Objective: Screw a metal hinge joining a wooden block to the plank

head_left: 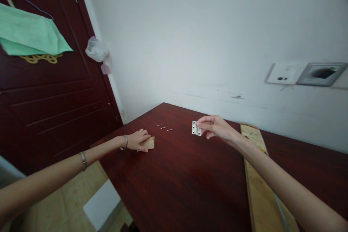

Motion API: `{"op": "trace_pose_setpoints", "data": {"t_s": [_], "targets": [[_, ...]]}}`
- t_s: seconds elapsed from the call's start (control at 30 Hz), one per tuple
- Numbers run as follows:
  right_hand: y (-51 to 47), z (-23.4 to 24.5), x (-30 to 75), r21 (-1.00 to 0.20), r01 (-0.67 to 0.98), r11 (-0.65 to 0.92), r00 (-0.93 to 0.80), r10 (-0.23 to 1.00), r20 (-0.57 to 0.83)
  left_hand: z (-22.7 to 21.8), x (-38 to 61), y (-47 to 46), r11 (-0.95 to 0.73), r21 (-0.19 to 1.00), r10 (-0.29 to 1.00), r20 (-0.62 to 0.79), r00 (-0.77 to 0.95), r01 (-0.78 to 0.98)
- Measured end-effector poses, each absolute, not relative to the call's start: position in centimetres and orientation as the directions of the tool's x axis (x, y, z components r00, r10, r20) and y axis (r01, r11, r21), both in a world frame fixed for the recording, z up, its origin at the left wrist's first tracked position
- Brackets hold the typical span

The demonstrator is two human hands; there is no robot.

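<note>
A silver metal hinge (195,129), opened out flat with screw holes in its leaves, is pinched between the thumb and fingers of my right hand (213,127) above the dark red table (190,174). At the table's left side, my left hand (139,140) lies over a small pale wooden block (150,143), gripping it between thumb and fingers; the palm hides part of it. Beyond that hand, three thin metal screws (163,127) lie in a loose row on the tabletop.
A long wooden plank (257,188) lies on the right under my forearm, with a thin metal rod (281,210) on it. White wall with sockets (281,74) borders the table's back. A white box (102,204) stands on the floor near a dark red door (54,108).
</note>
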State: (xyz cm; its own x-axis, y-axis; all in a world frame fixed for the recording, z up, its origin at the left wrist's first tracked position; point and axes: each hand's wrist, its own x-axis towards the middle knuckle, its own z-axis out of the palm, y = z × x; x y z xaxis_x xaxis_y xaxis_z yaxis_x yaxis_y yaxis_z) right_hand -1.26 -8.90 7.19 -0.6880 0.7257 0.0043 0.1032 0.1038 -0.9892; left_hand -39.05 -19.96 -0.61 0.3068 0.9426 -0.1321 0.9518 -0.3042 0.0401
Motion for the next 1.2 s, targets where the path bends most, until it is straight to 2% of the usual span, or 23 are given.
{"op": "trace_pose_setpoints", "data": {"t_s": [0.07,0.13,0.27,0.37,0.5,0.73,0.93,1.2], "targets": [[-8.8,7.1,-1.5,-0.991,0.098,0.096,-0.700,0.714,0.000,-0.3,-39.1,-19.8,-0.283,0.056,0.950,-0.122,0.288,0.957],[-8.9,7.0,-2.0,-0.992,0.097,0.081,-0.715,0.699,-0.013,0.3,-38.5,-19.4,-0.291,0.123,0.951,-0.065,0.301,0.949],[-9.5,6.6,-3.2,-0.990,0.125,0.059,-0.728,0.683,-0.051,1.8,-34.9,-18.5,-0.325,0.439,0.945,0.117,0.306,0.838],[-10.1,6.0,-4.0,-0.989,0.133,0.069,-0.754,0.655,-0.056,2.3,-30.7,-17.7,-0.293,0.705,0.955,0.181,0.235,0.646],[-10.7,5.2,-4.6,-0.987,0.139,0.081,-0.782,0.621,-0.059,2.3,-26.1,-16.8,-0.280,0.864,0.951,0.191,0.242,0.418],[-10.4,4.7,-4.4,-0.984,0.159,0.084,-0.785,0.615,-0.075,1.9,-24.4,-16.3,-0.199,0.942,0.963,0.136,0.235,0.270],[-10.6,4.3,-4.1,-0.981,0.179,0.074,-0.779,0.620,-0.096,1.9,-23.8,-16.5,-0.183,0.961,0.958,0.128,0.256,0.206],[-11.3,4.0,-4.1,-0.975,0.216,0.043,-0.697,0.706,-0.123,1.6,-22.8,-16.7,-0.197,0.971,0.966,0.169,0.198,0.135]]}}
